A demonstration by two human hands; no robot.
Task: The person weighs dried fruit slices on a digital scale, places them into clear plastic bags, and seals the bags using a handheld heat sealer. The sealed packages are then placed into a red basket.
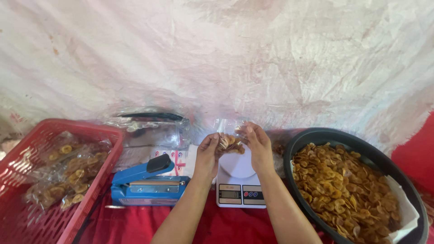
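Observation:
My left hand (207, 153) and my right hand (258, 143) together hold a small clear plastic bag of golden chips (229, 141) just above the white kitchen scale (238, 180). Both hands pinch the bag's sides near its open top. The scale stands on the red cloth between my forearms, its display facing me. A blue heat sealer (147, 183) sits directly left of the scale, its arm down.
A large black round tub (316, 135), lined with white paper and full of loose chips, stands at the right. A red plastic basket (90, 131) at the left holds several filled chip bags. Clear empty bags (153, 129) lie behind the sealer. A pale sheet covers the wall.

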